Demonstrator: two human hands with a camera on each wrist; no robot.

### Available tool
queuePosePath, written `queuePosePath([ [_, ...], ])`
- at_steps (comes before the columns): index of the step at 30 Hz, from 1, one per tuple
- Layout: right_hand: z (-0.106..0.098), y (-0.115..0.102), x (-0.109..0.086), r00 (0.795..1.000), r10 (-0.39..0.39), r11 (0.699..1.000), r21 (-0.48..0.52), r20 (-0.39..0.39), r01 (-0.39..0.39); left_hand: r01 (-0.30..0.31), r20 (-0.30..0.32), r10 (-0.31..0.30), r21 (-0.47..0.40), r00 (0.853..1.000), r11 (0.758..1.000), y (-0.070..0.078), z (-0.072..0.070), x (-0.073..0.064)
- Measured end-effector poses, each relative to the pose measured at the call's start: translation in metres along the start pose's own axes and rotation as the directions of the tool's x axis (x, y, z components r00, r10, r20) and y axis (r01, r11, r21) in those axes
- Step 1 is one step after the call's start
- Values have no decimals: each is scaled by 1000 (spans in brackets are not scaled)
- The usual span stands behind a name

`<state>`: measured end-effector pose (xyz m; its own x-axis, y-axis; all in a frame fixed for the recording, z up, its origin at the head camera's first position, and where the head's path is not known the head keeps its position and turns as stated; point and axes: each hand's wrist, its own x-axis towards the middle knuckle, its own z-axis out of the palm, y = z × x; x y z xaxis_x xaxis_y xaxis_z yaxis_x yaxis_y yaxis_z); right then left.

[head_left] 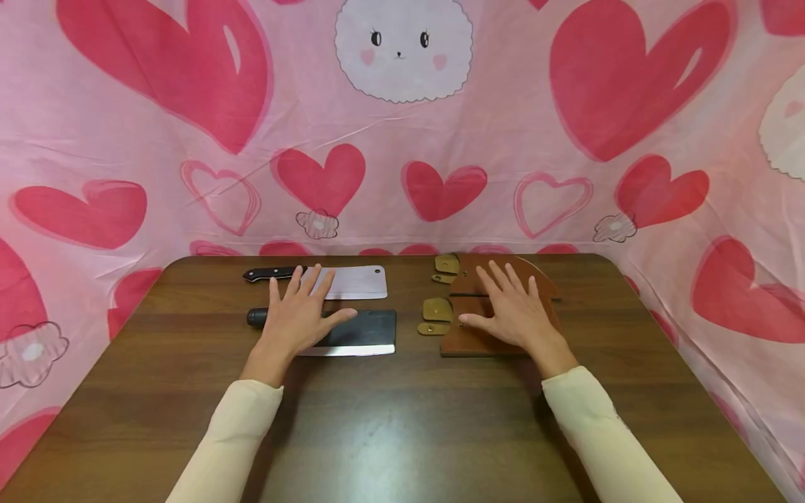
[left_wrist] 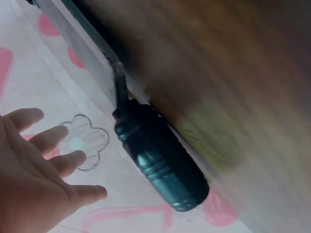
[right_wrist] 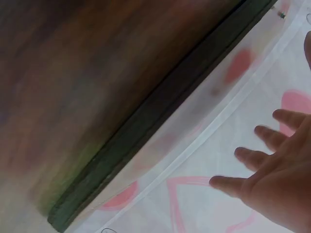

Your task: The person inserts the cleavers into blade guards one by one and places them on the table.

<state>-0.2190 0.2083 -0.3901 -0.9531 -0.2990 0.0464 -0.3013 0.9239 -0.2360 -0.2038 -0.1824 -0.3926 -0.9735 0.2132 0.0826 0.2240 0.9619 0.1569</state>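
Observation:
Two cleavers lie side by side on the left of the table. The rear cleaver (head_left: 355,281) has a bright blade and a black riveted handle; the front cleaver (head_left: 375,325) has a dark blade with a silver edge. Fingers spread, the left hand (head_left: 292,323) hovers over them, apart from the ridged black handle (left_wrist: 163,160) in the left wrist view. On the right lie two brown leather blade sheaths, a rear sheath (head_left: 465,283) and a front sheath (head_left: 468,341), with olive-tan snap straps. Above them the right hand (head_left: 518,314) spreads its fingers, holding nothing.
The brown wooden table (head_left: 390,433) has rounded far corners. A pink cloth (head_left: 390,181) with hearts hangs behind it and along both sides. A gap of tabletop separates the cleavers from the sheaths.

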Motion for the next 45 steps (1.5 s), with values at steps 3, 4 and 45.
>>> queuePosePath([
  [3, 0, 4, 0, 1000, -26, 1000, 13, -9, 26, 20, -4, -20, -31, 1000, 999, -7, 1, -2],
  [4, 0, 5, 1, 999, -33, 999, 18, -12, 33, 24, -4, -24, -39, 1000, 999, -9, 0, -2],
  [45, 2, 41, -10, 972, -155, 987, 71, 176, 144, 65, 139, -3, -442, 990, 895, -75, -4, -17],
])
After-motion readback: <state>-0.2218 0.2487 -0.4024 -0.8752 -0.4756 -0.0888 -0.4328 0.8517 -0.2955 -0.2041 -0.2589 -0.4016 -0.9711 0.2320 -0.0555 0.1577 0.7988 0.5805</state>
